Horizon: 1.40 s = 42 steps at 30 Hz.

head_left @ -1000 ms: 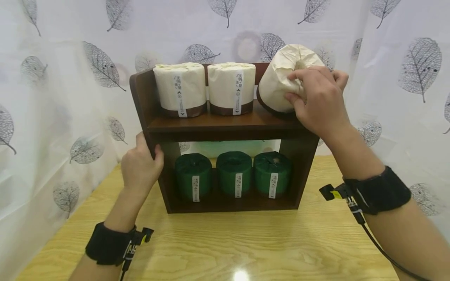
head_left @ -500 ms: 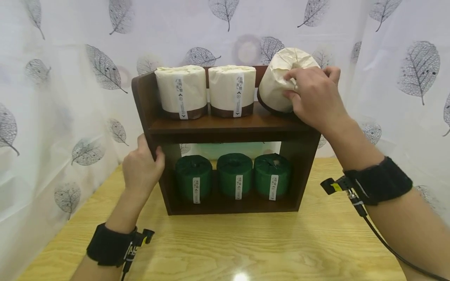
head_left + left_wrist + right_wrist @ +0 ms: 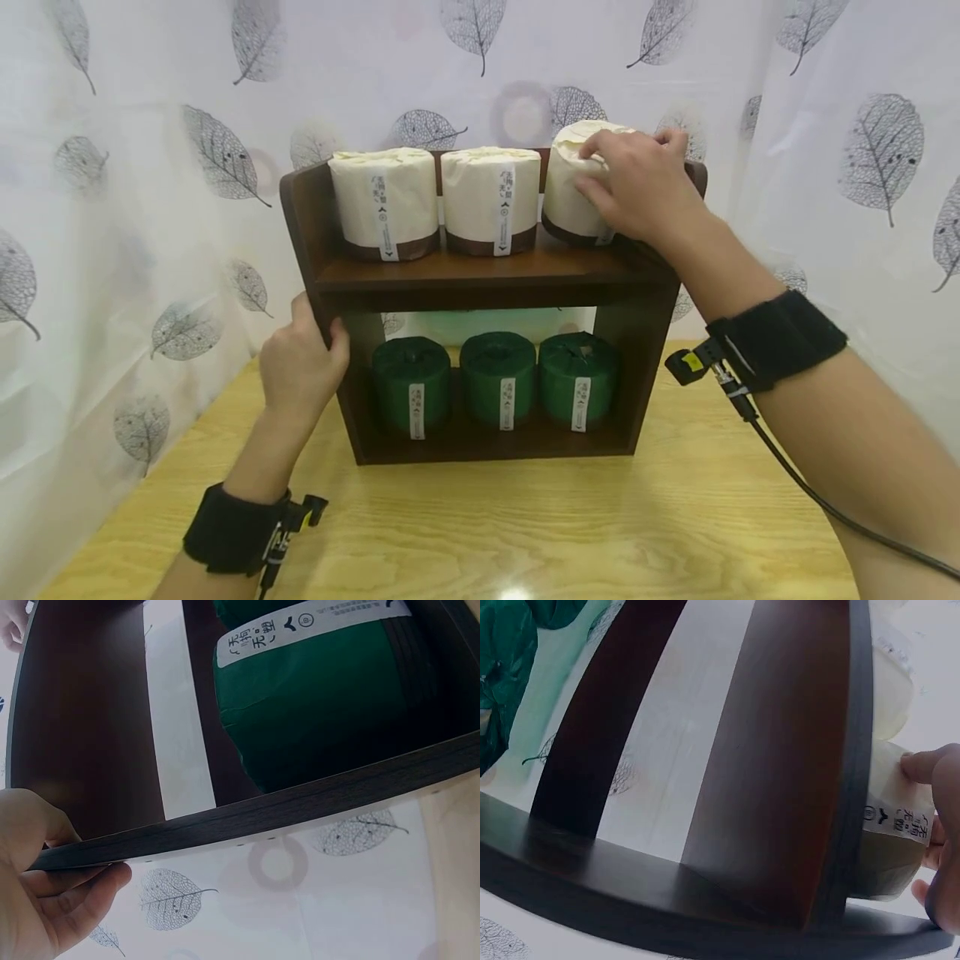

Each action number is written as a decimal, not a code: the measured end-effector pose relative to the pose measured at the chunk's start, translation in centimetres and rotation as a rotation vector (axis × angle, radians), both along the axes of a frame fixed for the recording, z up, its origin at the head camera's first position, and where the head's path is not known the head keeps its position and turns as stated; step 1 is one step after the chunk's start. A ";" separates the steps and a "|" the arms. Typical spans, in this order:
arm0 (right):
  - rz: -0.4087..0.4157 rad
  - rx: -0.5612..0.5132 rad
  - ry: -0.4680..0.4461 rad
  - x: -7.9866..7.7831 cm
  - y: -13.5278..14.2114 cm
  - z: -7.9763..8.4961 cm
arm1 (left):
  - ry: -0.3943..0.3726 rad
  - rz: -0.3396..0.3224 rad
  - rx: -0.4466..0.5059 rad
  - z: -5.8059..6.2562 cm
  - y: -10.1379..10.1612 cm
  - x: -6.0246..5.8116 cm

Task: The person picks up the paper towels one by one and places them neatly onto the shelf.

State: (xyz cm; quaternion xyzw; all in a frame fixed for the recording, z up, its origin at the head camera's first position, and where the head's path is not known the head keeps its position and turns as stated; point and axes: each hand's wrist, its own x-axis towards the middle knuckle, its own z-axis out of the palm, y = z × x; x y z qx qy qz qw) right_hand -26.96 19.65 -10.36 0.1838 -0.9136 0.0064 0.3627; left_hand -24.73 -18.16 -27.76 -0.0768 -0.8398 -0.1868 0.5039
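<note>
A dark wooden two-tier shelf (image 3: 472, 271) stands on the table. My left hand (image 3: 300, 358) grips its left side panel, thumb on the inner face and fingers outside, as the left wrist view shows. On the upper tier, my right hand (image 3: 637, 183) holds the rightmost cream paper-wrapped toilet roll (image 3: 564, 196), thumb on its front and fingers over its top. This roll sits nearly upright, its right half hidden by the hand. A middle cream roll (image 3: 483, 200) and a left cream roll (image 3: 386, 204) stand beside it, white label strips facing front.
Below, on the lower tier, stand a left green-wrapped roll (image 3: 393, 383), a middle green roll (image 3: 483, 379) and a right green roll (image 3: 558, 387). A pale leaf-patterned curtain (image 3: 337, 67) hangs behind. The wood-grain table (image 3: 450, 525) extends in front of the shelf.
The right cream roll has gone from tilted to nearly upright and lower on the upper tier, with my right hand moving left and rolling over its top. My left hand keeps its grip.
</note>
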 end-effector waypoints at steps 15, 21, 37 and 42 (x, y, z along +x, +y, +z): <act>-0.192 -0.047 0.063 -2.6 -2.8 2.8 | 0.009 -0.009 0.005 -0.1 0.0 -0.2; -0.295 0.041 -0.107 -3.9 -3.6 3.3 | 0.003 -0.004 0.007 -0.2 -0.1 -0.1; -0.205 0.067 -0.244 -5.1 -2.9 3.2 | 0.010 -0.006 0.003 0.4 -0.2 -0.3; -0.152 0.058 -0.243 -4.8 -2.4 2.8 | 0.002 -0.010 0.005 0.1 -0.1 -0.2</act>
